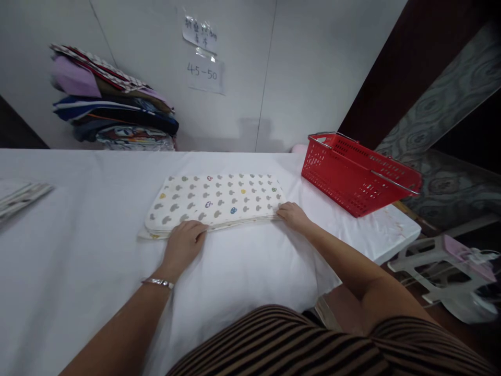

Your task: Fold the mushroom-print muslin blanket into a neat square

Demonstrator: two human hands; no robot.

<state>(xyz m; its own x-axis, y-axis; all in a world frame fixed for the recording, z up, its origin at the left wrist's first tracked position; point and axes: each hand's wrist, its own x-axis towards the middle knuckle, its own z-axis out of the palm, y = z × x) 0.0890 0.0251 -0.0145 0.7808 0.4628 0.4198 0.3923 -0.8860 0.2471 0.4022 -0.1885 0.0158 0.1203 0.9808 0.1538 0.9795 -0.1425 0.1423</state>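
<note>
A folded white cloth (219,198) lies flat in front of me, printed with grey mushroom shapes and a few coloured ones. Its layers show along the near edge, and a lower layer sticks out at the near left corner. My left hand (183,243) is closed on the near edge, left of the middle, with the fingertips partly hidden. At the near right corner, my right hand (293,215) grips the same cloth between thumb and fingers. Beneath it all is a table covered in a white sheet (97,224).
To the right stands a red plastic basket (360,172) with metal handles, near the table's edge. Another folded cloth (23,196) lies at the far left. Several folded fabrics (117,99) are stacked against the wall. Beyond the right edge is a white and pink stool (450,261).
</note>
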